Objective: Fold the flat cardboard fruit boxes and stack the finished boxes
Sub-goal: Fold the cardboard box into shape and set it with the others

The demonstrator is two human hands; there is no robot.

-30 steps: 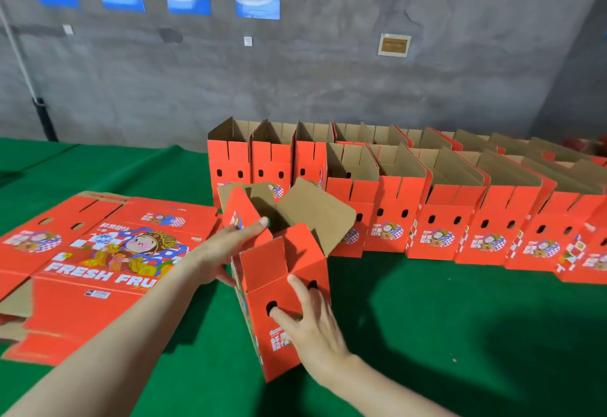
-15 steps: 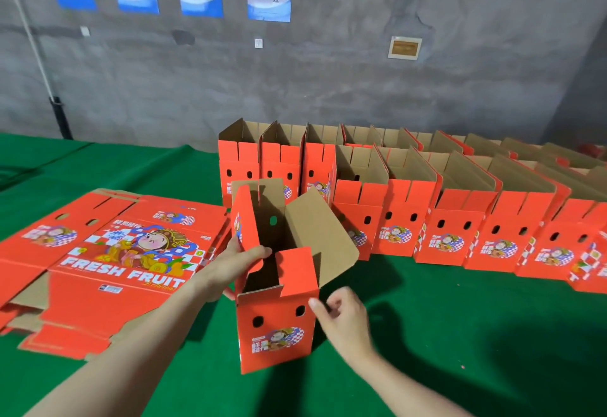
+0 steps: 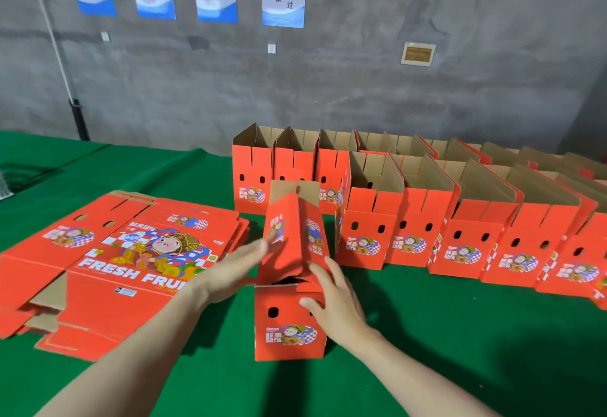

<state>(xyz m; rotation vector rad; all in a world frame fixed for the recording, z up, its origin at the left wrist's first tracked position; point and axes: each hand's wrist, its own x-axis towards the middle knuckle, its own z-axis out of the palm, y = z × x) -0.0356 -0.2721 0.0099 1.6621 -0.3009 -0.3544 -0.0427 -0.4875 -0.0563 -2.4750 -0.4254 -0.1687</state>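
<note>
Flaps [image 3: 292, 236] now folded over; green table [image 3: 427, 334], concrete wall [image 3: 361, 88].

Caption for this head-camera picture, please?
Left hand and right hand press a red fruit box's flaps inward, flat boxes beside, finished boxes behind.

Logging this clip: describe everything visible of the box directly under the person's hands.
The box is red-orange cardboard, brown inside, standing upright on the green cloth. Its near end shows an oval hole and a cartoon logo. The top flaps lean together like a roof; a brown flap stands at the far end. The blurred left hand presses flat on the left flap; the right hand rests on the right one.
</note>
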